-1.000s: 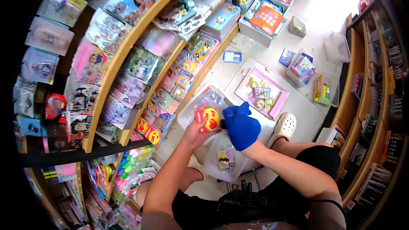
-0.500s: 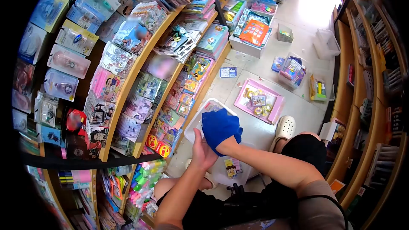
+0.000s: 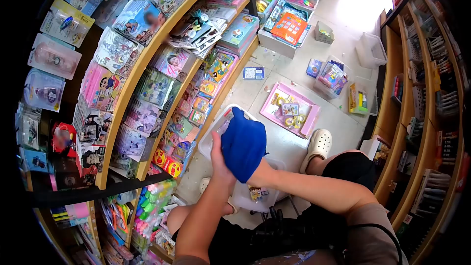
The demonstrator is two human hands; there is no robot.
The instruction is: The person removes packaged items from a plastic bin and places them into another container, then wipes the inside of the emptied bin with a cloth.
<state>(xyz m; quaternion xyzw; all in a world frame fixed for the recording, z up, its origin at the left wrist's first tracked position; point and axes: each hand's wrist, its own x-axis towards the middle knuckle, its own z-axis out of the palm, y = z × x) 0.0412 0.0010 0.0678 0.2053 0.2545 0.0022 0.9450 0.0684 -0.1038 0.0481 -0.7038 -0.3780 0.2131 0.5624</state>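
A dark blue cloth is bunched between my two hands above a clear plastic tub. My left hand is closed at the cloth's left side, thumb upright along its edge. Its other fingers are behind the fabric. From the right, my right hand grips the cloth's lower right part, fingers mostly covered by it. Whether anything lies inside the cloth is hidden. Below my hands is another clear tub with a small colourful packet in it.
Shelves of stationery rise at left, and wooden shelves line the right. On the floor ahead are a pink tray of tape rolls, a blue card, several clear bins and a box with an orange book.
The blue cloth has turned from a crumpled bunch over my right hand into a longer, drooping shape between both hands. The view has shifted slightly right.
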